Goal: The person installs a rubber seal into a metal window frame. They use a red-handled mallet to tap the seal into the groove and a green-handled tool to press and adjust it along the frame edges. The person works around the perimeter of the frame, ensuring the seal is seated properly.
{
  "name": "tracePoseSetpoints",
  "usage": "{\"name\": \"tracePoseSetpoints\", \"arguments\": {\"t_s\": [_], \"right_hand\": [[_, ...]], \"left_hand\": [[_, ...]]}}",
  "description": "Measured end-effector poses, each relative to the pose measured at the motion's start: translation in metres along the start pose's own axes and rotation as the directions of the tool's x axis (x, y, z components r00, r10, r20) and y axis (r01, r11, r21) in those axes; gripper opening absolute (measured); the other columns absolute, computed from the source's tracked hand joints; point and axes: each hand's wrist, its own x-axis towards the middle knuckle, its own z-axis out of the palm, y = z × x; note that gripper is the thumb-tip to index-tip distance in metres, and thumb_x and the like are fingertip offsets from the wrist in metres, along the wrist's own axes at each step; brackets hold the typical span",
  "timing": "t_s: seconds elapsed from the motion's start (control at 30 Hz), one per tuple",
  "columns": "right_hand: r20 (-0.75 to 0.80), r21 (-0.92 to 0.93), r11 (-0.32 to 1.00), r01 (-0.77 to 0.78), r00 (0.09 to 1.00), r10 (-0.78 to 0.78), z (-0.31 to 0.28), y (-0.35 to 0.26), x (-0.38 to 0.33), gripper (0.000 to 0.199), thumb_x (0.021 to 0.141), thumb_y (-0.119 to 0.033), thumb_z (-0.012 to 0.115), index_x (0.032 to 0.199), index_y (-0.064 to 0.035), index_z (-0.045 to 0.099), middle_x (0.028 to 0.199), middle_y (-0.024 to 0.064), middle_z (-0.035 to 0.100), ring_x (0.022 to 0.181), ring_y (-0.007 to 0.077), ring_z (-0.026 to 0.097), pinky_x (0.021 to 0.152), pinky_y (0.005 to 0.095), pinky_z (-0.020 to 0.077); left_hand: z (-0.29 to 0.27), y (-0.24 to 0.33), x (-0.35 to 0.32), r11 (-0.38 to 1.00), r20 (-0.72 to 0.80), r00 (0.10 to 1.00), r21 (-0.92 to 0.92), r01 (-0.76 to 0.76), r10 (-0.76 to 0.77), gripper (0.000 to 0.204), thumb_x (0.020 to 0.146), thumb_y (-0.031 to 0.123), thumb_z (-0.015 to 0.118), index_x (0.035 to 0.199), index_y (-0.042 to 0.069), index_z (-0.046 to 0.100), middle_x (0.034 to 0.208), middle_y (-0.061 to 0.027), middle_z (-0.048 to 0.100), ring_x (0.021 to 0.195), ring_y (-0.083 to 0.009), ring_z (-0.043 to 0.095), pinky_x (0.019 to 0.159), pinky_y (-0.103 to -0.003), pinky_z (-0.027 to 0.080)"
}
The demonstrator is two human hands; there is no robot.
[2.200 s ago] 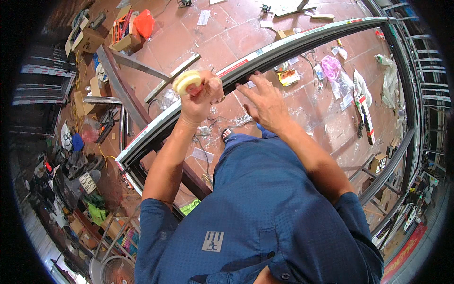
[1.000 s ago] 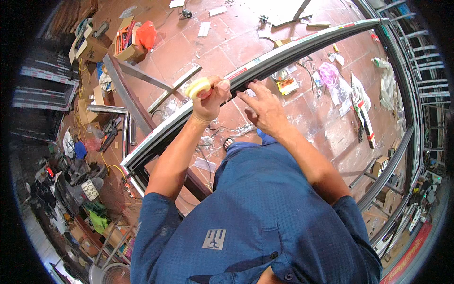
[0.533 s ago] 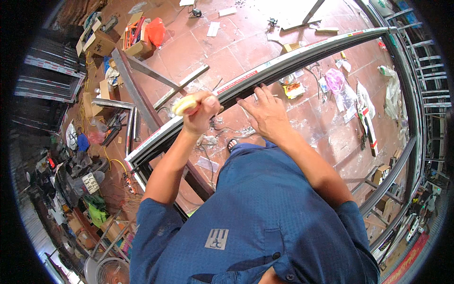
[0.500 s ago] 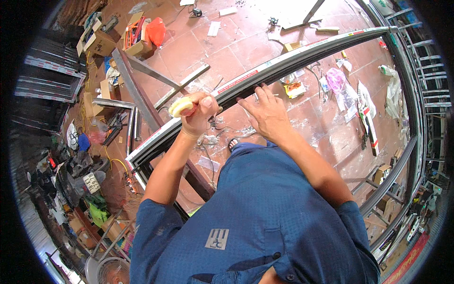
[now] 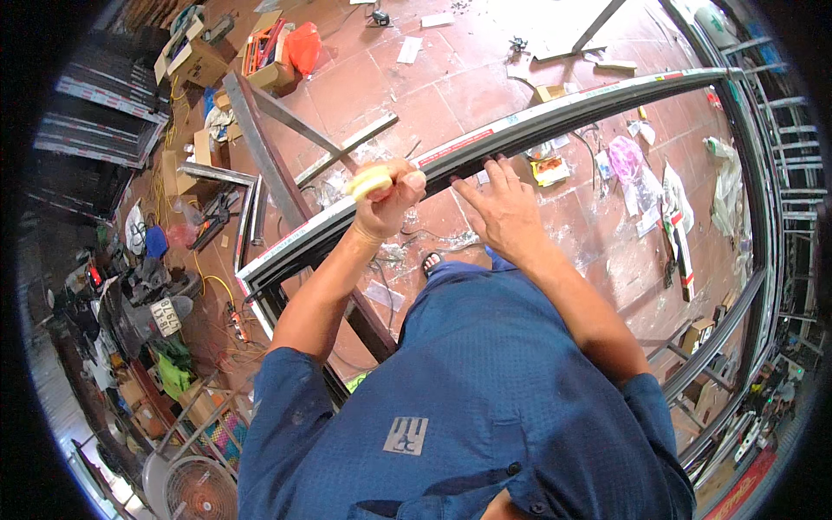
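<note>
Left hand [image 5: 394, 204] grips a pale yellow, ring-shaped roll [image 5: 370, 183] beside a long, dark metal frame rail with a whitish strip on top [image 5: 459, 156].

From left, the hand's fingers curl around the roll, held just at the rail's edge; the roll looks light and firm, perhaps tacky, and best taken by its rim. The rail appears stiff, smooth and fairly heavy, likely surest held around its edges. Next, the right hand [image 5: 510, 208] spreads its fingers loosely at the rail's near side, nothing visible in its grasp; whether every fingertip touches metal cannot be told. Farther right, a flat yellow-and-red packet [image 5: 549, 171] and a pink plastic bag [image 5: 624, 159] lie on the reddish tiled floor [image 5: 381, 94].
</note>
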Motion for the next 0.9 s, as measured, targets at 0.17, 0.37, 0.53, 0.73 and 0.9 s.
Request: {"name": "tracePoseSetpoints", "arguments": {"t_s": [0.17,0.37,0.53,0.73,0.9], "right_hand": [[0.012,0.018,1.0,-0.004,1.0,0.004,-0.002,0.003,-0.004,0.064,0.085,-0.029,0.076,0.146,-0.0317,0.059,0.145,0.0234,0.049,0.14,0.0428,0.046,0.095,0.0509,0.0474],[-0.047,-0.01,0.999,0.032,0.998,-0.032,-0.002,-0.004,0.002,0.061,0.084,-0.029,0.076,0.143,-0.0251,0.061,0.143,0.0218,0.051,0.137,0.0414,0.048,0.102,0.0526,0.0426],[-0.048,-0.034,0.982,0.185,0.981,-0.187,0.006,-0.027,0.004,0.051,0.087,-0.028,0.071,0.135,-0.0103,0.064,0.134,0.019,0.055,0.126,0.0382,0.053,0.105,0.0533,0.0417],[-0.101,0.19,0.876,0.444,0.896,-0.432,0.021,-0.058,0.022,0.043,0.091,-0.018,0.057,0.128,0.0018,0.063,0.124,0.0169,0.058,0.116,0.0322,0.057,0.099,0.0458,0.0465],[-0.013,0.259,0.845,0.468,0.876,-0.481,0.023,-0.049,0.029,0.051,0.087,-0.024,0.07,0.134,-0.0049,0.063,0.132,0.0107,0.06,0.123,0.026,0.058,0.099,0.0425,0.0469]], "left_hand": [[-0.024,0.014,-0.012,0.997,0.094,0.993,-0.04,-0.062,0.065,0.033,0.099,0.025,0.062,0.073,0.008,0.052,0.065,-0.0058,0.055,0.059,-0.0158,0.051,0.056,-0.033,0.045],[0.009,0.004,0.01,0.905,0.053,0.968,0.344,-0.249,0.247,0.031,0.093,0.005,0.068,0.066,0.004,0.052,0.06,-0.0041,0.052,0.05,-0.0152,0.048,0.047,-0.032,0.038],[-0.006,0.048,-0.032,0.999,-0.219,0.976,0.053,0.002,0.01,0.023,0.099,0.007,0.062,0.078,0.007,0.054,0.067,-0.0026,0.055,0.057,-0.0136,0.051,0.055,-0.029,0.045],[-0.014,0.089,-0.075,0.976,-0.486,0.866,-0.108,-0.191,0.116,0.032,0.107,0.023,0.05,0.078,0.01,0.045,0.065,-0.0054,0.046,0.057,-0.0179,0.045,0.06,-0.037,0.046],[0.02,0.066,-0.111,0.982,-0.639,0.763,-0.185,-0.03,-0.097,0.028,0.103,0.023,0.056,0.08,0.011,0.047,0.069,-0.0045,0.05,0.059,-0.0169,0.047,0.061,-0.035,0.046]]}}
